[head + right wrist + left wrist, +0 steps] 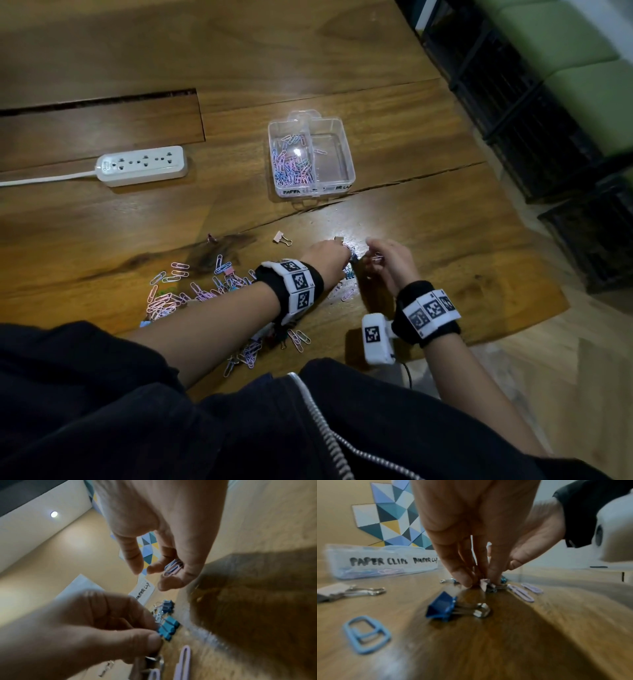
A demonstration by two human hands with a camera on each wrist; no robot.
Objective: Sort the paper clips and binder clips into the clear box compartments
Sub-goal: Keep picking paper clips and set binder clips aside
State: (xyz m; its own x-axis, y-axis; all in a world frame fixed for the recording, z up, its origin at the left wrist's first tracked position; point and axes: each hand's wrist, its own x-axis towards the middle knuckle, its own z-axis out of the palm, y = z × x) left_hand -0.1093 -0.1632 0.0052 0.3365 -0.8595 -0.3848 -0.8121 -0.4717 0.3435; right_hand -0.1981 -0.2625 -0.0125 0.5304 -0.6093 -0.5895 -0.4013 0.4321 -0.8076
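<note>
The clear box (346, 150) stands mid-table; its left compartment holds many pastel paper clips (293, 161), and its right one is nearly bare. Its labels (378, 561) read PAPER CLIPS and BINDER CLIPS. My left hand (337, 253) reaches down to the table, its fingertips (464, 580) pinching a small pale binder clip (485, 585) among a cluster that includes a teal binder clip (169, 629). A dark blue binder clip (443, 605) lies just nearer. My right hand (375, 257) hovers beside it, holding a few paper clips (173, 567) in its curled fingers.
A loose pile of paper clips (191, 291) spreads left of my left forearm, with more (250, 353) under it. Single binder clips (282, 237) lie between the hands and the box. A white power strip (142, 166) sits far left. The table's edge runs close on the right.
</note>
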